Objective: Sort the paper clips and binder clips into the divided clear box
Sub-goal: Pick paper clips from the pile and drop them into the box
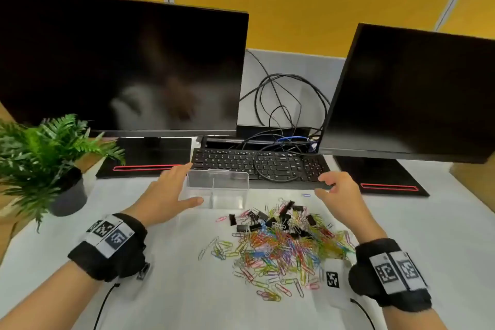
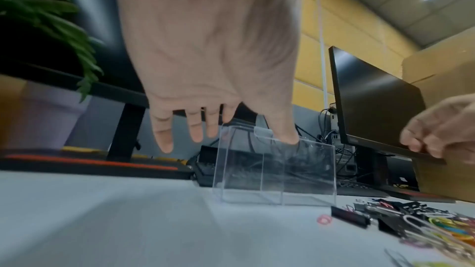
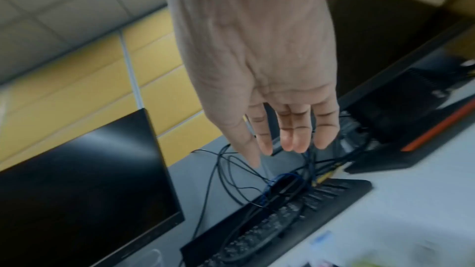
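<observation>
A clear box point(image 1: 218, 190) point(image 2: 275, 168) with one divider stands on the white table before the keyboard, both halves empty. My left hand point(image 1: 171, 190) point(image 2: 221, 129) spreads open at the box's left side, thumb near its front wall; contact is unclear. A heap of coloured paper clips point(image 1: 281, 252) point(image 2: 437, 232) lies in front of the box, with several black binder clips point(image 1: 270, 220) point(image 2: 349, 218) at its far edge. My right hand point(image 1: 334, 190) point(image 3: 280, 141) hovers open over the keyboard's right end, holding nothing.
A black keyboard point(image 1: 257, 166) with looped cables point(image 1: 284, 104) sits behind the box. Two dark monitors point(image 1: 120, 67) point(image 1: 412, 94) stand at the back. A potted fern point(image 1: 45, 158) is on the left. A single clip point(image 1: 306, 195) lies near the keyboard.
</observation>
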A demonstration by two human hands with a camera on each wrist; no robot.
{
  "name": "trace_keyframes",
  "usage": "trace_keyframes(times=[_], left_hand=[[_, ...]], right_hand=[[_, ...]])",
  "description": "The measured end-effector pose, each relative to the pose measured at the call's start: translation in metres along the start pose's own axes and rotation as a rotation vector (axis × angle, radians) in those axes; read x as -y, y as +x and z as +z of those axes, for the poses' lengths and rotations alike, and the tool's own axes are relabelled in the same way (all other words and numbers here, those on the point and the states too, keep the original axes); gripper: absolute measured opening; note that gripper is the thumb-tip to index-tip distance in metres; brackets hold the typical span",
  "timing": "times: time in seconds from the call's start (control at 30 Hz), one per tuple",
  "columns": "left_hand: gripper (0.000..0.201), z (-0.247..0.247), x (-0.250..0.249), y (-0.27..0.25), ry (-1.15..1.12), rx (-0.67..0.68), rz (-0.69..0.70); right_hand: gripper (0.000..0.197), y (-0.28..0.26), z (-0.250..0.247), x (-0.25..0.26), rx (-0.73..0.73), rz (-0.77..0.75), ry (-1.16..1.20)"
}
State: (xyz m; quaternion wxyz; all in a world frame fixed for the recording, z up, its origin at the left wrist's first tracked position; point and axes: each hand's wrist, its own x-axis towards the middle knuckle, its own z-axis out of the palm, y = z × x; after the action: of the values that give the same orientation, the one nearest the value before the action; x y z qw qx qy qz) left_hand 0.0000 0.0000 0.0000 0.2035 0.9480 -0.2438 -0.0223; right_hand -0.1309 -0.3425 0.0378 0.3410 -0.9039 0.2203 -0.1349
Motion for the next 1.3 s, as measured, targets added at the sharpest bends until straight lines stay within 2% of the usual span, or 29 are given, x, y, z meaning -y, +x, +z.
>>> trace_keyframes(times=[0.1, 0.27, 0.53, 0.6, 0.7, 0.93, 1.2, 1.3], left_hand=[[0.092, 0.005, 0.002, -0.005, -0.108, 0.093, -0.029], [0.073, 0.01, 0.001, -0.003, -0.174, -0.007, -0.021], [0.049, 0.007, 0.002, 0.006, -0.192, -0.041, 0.011], [0.048, 0.006, 0.004, 0.009, -0.194, -0.041, 0.016], [0.048, 0.007, 0.009, 0.016, -0.203, -0.021, 0.032], [0.047, 0.005, 0.016, 0.034, -0.278, 0.034, 0.064], [0.049, 0.004, 0.011, 0.034, -0.293, 0.064, 0.08], [0.049, 0.003, 0.008, 0.031, -0.269, 0.068, 0.082]], right_hand=[[0.032, -0.013, -0.008, -0.02, 0.02, 0.088, -0.075], [0.036, -0.03, -0.016, -0.058, 0.036, 0.262, -0.157], [0.032, -0.041, -0.011, -0.094, 0.137, 0.479, -0.352], [0.023, -0.041, -0.008, -0.087, 0.163, 0.462, -0.343], [0.022, -0.035, 0.002, -0.073, 0.234, 0.42, -0.316], [0.043, -0.014, 0.026, -0.046, 0.41, 0.274, -0.278], [0.052, -0.014, 0.032, -0.029, 0.505, 0.155, -0.245], [0.052, -0.008, 0.024, -0.03, 0.445, 0.131, -0.235]])
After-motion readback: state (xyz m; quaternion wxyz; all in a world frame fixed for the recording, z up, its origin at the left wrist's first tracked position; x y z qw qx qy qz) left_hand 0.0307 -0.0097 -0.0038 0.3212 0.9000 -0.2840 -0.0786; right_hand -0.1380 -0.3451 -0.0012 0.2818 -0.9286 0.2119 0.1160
